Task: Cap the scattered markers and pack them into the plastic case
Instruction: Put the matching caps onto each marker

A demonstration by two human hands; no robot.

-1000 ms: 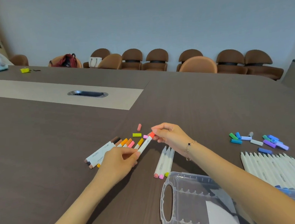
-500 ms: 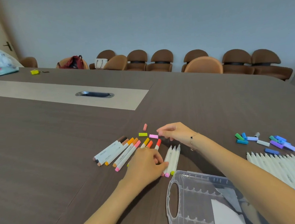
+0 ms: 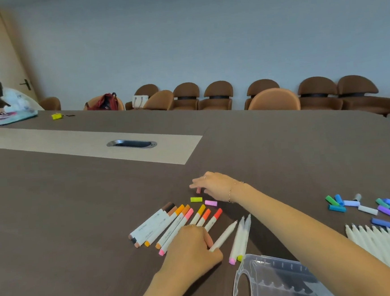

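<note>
An uncapped white marker (image 3: 223, 236) is gripped at its near end by the curled fingers of the left hand (image 3: 192, 248), its tip directed far and to the right, just right of a fanned row of capped markers (image 3: 169, 224) on the dark table (image 3: 78, 215). A small pink cap (image 3: 198, 190) is pinched by the fingertips of the right hand (image 3: 215, 186) on the tabletop, with a yellow cap (image 3: 196, 199) and a lilac-pink cap (image 3: 211, 203) lying loose just nearer. The clear plastic case (image 3: 270, 282) is seen open at the near edge, two further uncapped markers (image 3: 239, 240) being laid beside its far-left corner, while blue, green and purple caps (image 3: 371, 207) and a row of white markers (image 3: 388, 240) are placed at the right.
</note>
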